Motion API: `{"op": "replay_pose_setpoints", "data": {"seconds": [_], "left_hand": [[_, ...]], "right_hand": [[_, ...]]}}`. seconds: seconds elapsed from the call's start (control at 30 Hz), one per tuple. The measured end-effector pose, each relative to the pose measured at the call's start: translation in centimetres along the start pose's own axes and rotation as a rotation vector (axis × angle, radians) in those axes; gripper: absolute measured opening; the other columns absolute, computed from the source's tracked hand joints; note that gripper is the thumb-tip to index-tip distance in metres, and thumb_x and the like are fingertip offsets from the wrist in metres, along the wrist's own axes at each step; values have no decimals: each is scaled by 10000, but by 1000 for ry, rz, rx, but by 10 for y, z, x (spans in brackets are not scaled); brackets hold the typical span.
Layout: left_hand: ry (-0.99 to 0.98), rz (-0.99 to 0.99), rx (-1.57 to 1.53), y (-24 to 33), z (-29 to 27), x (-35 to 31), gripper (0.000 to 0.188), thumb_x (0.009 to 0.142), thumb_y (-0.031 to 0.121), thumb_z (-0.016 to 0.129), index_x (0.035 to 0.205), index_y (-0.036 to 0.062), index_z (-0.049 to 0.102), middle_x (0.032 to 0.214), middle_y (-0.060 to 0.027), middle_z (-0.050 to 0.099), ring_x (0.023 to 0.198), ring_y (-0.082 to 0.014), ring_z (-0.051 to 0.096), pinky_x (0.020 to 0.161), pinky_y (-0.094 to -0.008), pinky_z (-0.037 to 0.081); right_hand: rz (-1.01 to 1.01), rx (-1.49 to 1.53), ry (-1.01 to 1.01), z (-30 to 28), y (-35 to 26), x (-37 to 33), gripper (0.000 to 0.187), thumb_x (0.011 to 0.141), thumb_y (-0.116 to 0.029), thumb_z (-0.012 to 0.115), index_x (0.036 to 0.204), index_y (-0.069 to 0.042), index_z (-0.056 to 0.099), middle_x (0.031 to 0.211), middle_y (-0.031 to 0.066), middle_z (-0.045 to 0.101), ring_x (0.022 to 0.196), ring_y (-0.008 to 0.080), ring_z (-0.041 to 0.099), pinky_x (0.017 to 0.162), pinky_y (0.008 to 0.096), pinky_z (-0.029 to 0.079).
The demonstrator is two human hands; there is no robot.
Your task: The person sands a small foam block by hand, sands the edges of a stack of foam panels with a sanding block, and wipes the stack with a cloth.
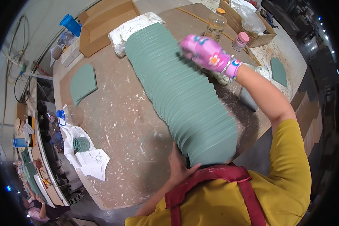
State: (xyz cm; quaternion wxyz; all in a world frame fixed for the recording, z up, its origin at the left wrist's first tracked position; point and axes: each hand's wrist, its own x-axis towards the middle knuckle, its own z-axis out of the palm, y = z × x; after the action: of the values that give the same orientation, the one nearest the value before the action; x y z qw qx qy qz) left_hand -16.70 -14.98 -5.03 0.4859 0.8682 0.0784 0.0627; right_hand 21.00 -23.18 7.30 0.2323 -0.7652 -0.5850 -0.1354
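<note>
A long row of thin green panels (180, 90) with rounded edges leans overlapped across the table, running from the far middle toward my body. My bare left hand (178, 165) grips its near left corner, fingers along the side and thumb at the end. Over the row's far right edge is my right hand (207, 52), in a pink flowered glove. Its fingers are curled and blurred by motion. A dark green patch shows just under them, but I cannot make out what they hold.
Single green panels (83, 83) lie left and far right. A white-wrapped block (135, 32) stands at the row's far end. Beyond my right hand are a glass jar (216, 27) and a pink-lidded bottle (240, 41). A green roll (81, 144) rests on white paper at left.
</note>
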Motion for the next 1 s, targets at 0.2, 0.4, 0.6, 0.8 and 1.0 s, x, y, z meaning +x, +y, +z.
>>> {"op": "replay_pose_setpoints", "data": {"seconds": [0.2, 0.4, 0.6, 0.8, 1.0], "left_hand": [[21, 25, 15, -4, 1, -3, 1225, 612, 398, 865, 1454, -100, 128, 1432, -294, 318, 1280, -430, 380, 1028, -488, 329], [0, 20, 10, -3, 1, -2, 1248, 608, 366, 872, 1471, -76, 86, 1451, -285, 301, 1292, -418, 371, 1048, -470, 322], [6, -14, -23, -4, 3, -4, 1245, 605, 353, 873, 1470, -75, 86, 1439, -287, 313, 1285, -418, 381, 1045, -468, 329], [-2, 3, 0, -2, 1, -2, 1265, 611, 357, 869, 1484, -56, 52, 1433, -284, 314, 1274, -410, 384, 1050, -460, 334], [9, -19, -19, 1, 1, -3, 1219, 611, 372, 869, 1458, -88, 123, 1435, -292, 318, 1294, -421, 377, 1038, -490, 320]], "right_hand": [[234, -25, 13, -1, 37, 0, 287, 808, -63, 672, 1058, -88, 535, 930, 116, 594, 849, 311, 634, 705, 388, 527], [272, 4, 111, 27, 39, 11, 283, 876, -132, 623, 1137, -70, 533, 1052, 133, 583, 919, 345, 617, 762, 414, 509], [302, -54, -1, 32, 47, 12, 301, 876, -142, 616, 1156, -72, 530, 1067, 133, 577, 928, 358, 608, 767, 434, 504], [323, -73, 200, 13, 33, -10, 327, 876, -210, 637, 1161, -81, 542, 1070, 131, 573, 972, 347, 595, 801, 435, 489], [361, -67, 118, -1, 8, -19, 336, 878, -221, 635, 1176, -86, 559, 1068, 122, 593, 954, 340, 607, 799, 423, 496]]}}
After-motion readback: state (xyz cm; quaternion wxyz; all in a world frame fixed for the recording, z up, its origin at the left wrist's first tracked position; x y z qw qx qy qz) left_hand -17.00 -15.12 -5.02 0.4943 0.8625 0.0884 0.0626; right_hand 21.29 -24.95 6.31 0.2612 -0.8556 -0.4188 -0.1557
